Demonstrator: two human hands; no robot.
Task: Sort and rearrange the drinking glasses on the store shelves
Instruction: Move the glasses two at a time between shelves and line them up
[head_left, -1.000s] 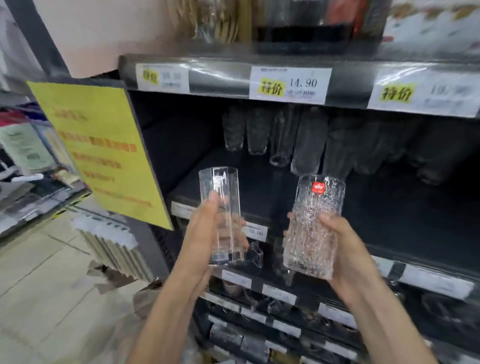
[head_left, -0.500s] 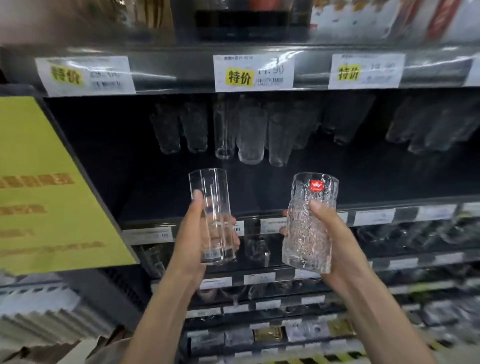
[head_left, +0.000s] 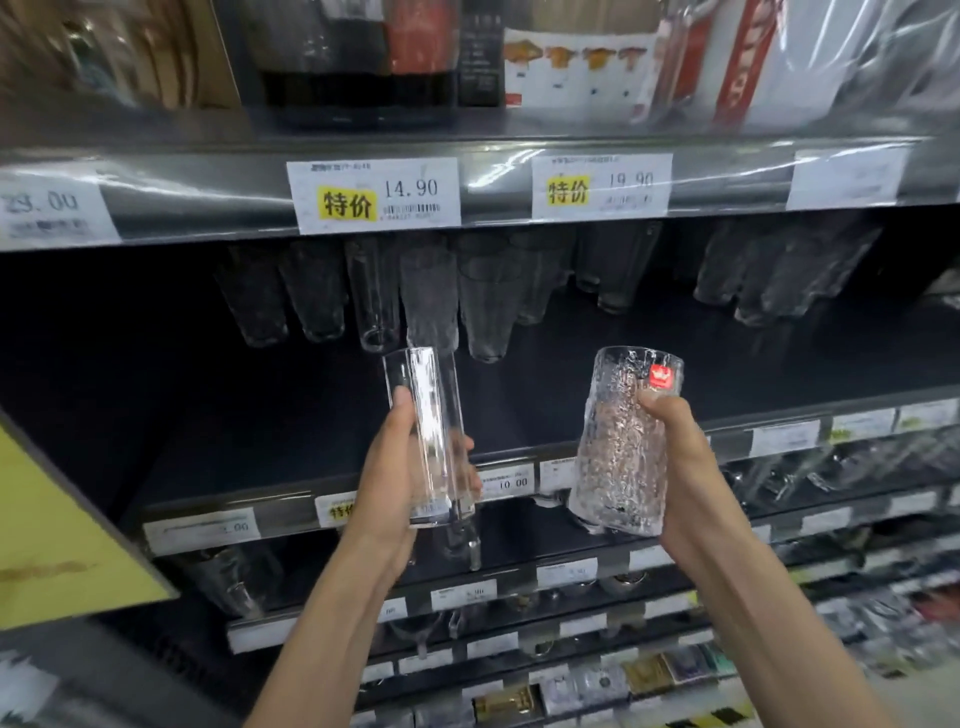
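A dark store shelving unit (head_left: 156, 415) is seen filling the view, with several tiers stacked one below another. The front rail of the upper shelf (head_left: 208, 192) is covered by a glossy clear strip in which light is reflected. White price labels are fixed along it: a 14.90 label (head_left: 376, 195) with a yellow patch, a 19.90 label (head_left: 601, 186) to its right, and a blurred label (head_left: 49, 210) at the far left. A yellow sign (head_left: 57, 545) is mounted at the left edge. Smaller tags (head_left: 506, 483) are lined along the lower rails, and the shelf interior is left in deep shadow
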